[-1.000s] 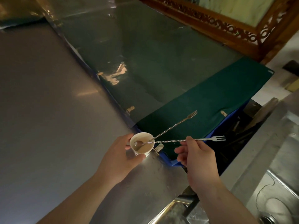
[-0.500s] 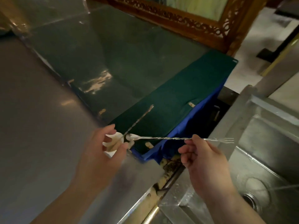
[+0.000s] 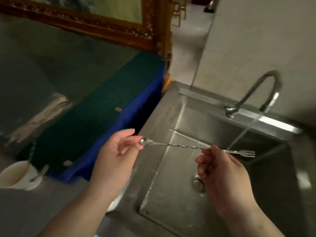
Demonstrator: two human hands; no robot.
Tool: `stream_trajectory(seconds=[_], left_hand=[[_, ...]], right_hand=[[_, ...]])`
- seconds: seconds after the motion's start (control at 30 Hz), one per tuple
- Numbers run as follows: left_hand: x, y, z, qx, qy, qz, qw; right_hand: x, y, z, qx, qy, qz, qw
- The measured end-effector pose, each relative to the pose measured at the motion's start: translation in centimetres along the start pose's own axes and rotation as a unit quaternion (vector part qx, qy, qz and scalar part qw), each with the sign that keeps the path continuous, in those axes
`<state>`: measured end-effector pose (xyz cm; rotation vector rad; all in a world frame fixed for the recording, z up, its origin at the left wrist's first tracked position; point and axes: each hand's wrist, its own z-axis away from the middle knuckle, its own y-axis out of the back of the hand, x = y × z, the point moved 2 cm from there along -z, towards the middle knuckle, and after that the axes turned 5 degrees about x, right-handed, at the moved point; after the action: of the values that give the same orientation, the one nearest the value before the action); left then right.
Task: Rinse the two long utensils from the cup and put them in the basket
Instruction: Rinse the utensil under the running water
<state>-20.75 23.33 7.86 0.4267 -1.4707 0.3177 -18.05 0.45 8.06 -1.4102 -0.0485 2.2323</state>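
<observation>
A long twisted metal utensil, spoon bowl at its left end and small fork at its right, lies level over the sink. My right hand grips its stem just behind the fork. My left hand pinches the spoon bowl lightly between thumb and fingertips. The fork end sits just below the running water stream. The white cup stands on the counter at the lower left with the second long utensil leaning in it, blurred. No basket is in view.
A curved faucet stands at the sink's back right, and the drain lies below my right hand. A green and blue cloth-covered block borders the sink's left side. A carved wooden frame runs along the back.
My right hand has carried the utensil out of the cup and right over the sink. My left hand let go of the cup and took the spoon end. The view swung right.
</observation>
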Motion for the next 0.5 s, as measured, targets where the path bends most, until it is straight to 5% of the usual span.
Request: stream_trajectory(seconds=[0.27, 0.5], left_hand=[[-0.9, -14.6, 2.4, -0.106, 0.099, 0.089, 0.985], [-2.2, -22.7, 0.9, -0.127, 0.178, 0.144, 0.965]], right_hand=[[-4.5, 12.5, -4.0, 0.103, -0.007, -0.044, 0.994], [-5.5, 17.0, -7.0, 0.160, -0.009, -0.078, 0.984]])
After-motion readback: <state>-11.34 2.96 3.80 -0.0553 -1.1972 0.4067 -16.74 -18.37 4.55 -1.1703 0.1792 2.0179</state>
